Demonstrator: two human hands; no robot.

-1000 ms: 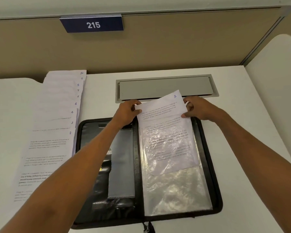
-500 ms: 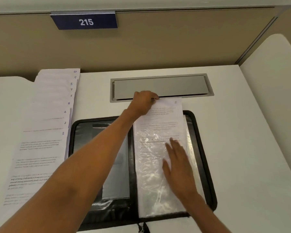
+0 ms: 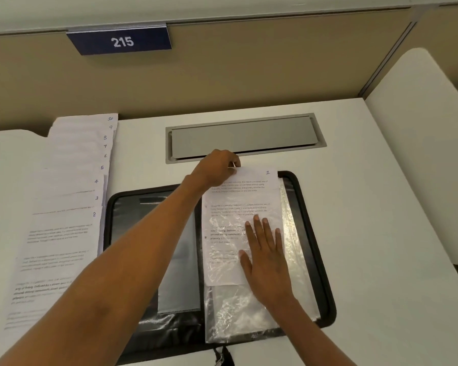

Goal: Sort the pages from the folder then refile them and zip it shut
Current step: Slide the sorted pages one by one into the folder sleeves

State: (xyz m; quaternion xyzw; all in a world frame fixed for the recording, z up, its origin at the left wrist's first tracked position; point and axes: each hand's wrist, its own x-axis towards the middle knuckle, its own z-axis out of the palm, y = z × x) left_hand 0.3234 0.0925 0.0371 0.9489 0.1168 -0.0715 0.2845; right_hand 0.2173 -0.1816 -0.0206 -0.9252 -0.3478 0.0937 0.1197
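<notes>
On the white desk the black zip folder lies open, and the person is feeding page 1 into the clear plastic sleeve on its right half. The left hand is closed in a pinch at the top left corner of the page, just in front of the grey cable hatch. The right hand is open and flat, fingers spread, pressing on the sleeve over the lower part of the page. The page is only partly inside: its bottom edge stops well above the bottom of the sleeve, and its top sticks out beyond the folder edge.

To do this step well, I think the flat hand should stroke downward with light pressure, so the paper slides and does not wrinkle, while the pinching hand keeps the top edge straight and pushes gently. The crinkled plastic will probably catch the corners, so slow movement is better.

Beside the folder, on the left, the sorted pages wait in a fanned pile, numbers 2 to 10 showing at the corners. The zipper pull hangs at the near edge, not used yet.

Compared with half a second ago, almost nothing has changed: the same grips, the page at nearly the same depth. One second ago both hands held the top corners and the page was tilted.
</notes>
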